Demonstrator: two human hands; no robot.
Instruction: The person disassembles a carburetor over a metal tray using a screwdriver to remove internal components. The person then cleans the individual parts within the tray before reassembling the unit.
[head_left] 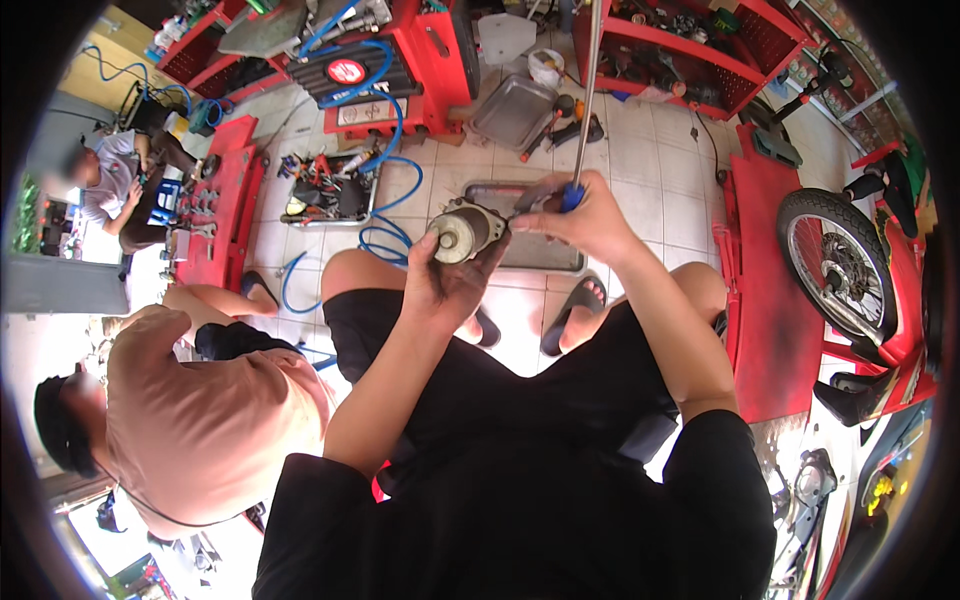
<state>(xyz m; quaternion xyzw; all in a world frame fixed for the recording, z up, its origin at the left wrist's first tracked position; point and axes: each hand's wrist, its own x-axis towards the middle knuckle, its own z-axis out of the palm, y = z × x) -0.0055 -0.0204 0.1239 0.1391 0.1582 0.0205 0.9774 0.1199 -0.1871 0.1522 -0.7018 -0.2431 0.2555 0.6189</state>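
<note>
My left hand [447,290] is closed around a small cylindrical electric motor [470,230], held tilted above my knees with its pale round end cap toward me. In my right hand [600,222] is a long-shafted screwdriver [574,198] with a blue handle. Its thin metal shaft points up and away from the motor. The fingertips of that hand reach to the motor's far right end; whether they pinch a small part there is too dark to tell. Below both hands, a grey metal tray [560,260] lies on the tiled floor.
A tool tray [330,188] sits ahead left beside a coiled blue hose [415,182]. Another metal tray [512,112] lies farther off. To my right stand a red platform [775,340] and a spoked wheel [838,262]. One person [205,430] sits close left, another [112,185] beyond.
</note>
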